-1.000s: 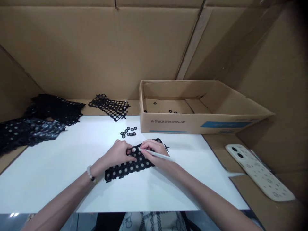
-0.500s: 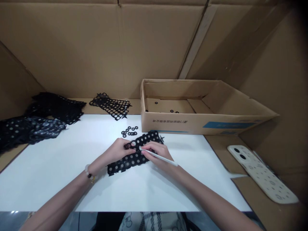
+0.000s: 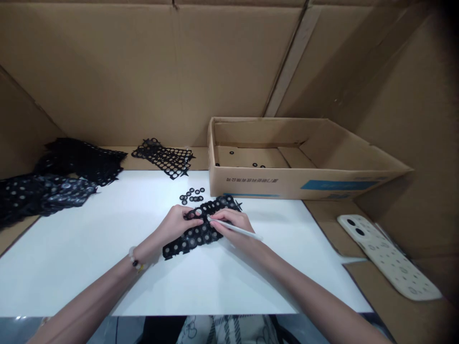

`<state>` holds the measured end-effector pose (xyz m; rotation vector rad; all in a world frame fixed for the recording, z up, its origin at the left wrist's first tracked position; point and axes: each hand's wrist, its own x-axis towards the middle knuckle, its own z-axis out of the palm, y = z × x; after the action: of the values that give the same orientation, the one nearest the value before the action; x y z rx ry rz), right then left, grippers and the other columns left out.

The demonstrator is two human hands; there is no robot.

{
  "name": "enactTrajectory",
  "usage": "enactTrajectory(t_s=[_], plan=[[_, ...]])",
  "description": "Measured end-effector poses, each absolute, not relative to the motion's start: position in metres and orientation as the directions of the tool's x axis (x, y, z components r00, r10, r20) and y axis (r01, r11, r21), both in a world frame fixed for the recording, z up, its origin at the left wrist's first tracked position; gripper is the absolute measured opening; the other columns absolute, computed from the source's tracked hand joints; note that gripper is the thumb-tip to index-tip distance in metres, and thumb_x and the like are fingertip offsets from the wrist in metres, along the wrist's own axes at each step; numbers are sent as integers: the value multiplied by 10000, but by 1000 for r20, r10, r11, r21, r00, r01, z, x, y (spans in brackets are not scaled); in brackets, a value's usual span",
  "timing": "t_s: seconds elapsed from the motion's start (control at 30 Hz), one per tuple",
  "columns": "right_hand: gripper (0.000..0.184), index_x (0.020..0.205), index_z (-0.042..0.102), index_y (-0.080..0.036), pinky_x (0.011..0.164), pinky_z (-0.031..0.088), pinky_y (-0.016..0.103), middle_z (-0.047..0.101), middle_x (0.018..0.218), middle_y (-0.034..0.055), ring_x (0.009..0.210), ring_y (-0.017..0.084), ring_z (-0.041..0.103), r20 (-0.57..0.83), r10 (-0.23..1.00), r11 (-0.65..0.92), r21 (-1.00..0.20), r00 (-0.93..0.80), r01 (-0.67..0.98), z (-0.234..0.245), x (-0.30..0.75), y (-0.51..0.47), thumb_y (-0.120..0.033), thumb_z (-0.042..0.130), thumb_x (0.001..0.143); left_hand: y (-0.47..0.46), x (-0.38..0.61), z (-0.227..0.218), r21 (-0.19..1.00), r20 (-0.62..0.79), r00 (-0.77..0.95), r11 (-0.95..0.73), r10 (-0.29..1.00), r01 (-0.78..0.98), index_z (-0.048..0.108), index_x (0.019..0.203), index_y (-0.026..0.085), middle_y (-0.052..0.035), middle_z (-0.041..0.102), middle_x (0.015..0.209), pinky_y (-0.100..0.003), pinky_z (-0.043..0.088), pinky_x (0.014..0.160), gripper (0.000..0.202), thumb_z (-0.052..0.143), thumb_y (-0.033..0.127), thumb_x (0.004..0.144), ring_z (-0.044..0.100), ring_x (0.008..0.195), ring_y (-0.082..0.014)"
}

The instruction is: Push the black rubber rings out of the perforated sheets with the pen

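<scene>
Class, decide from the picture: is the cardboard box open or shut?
Open: no lid covers the cardboard box, and a few small black rings show inside it.

White pen-shaped tool in right fingers over black sheet

Sheet black, pale dots; pen-like tool white; phone case cream, dark-spotted.

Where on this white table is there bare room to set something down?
The tabletop shows bare left of the left hand, short of the black heap; between the forearms; and right of the right hand, before the box. Crowded: around the dotted sheet and loose rings.
</scene>
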<state>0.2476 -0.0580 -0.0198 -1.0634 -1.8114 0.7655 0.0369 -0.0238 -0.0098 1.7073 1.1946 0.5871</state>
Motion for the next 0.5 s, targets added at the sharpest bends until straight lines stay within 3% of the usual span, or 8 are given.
enactTrajectory(t_s=[0.27,0.5], plan=[[110,812,656,-222,691,507,288,688,833,31,756,174,652,372,900,433,-822,-226,371,-21,240,-64,-225,576,887,-22,36,-12,849,-40,400,-180,916,497,610,604,148,-7,606,685,-270,414,679,280,685,387,731,538,705,-170],[146,810,630,-225,683,472,285,663,793,14,724,165,624,342,920,392,-814,-191,428,-17,234,-70,-212,535,920,-20,36,-14,927,-88,487,-107,869,358,585,638,139,21,547,634,-252,377,637,300,689,403,738,485,647,-135]])
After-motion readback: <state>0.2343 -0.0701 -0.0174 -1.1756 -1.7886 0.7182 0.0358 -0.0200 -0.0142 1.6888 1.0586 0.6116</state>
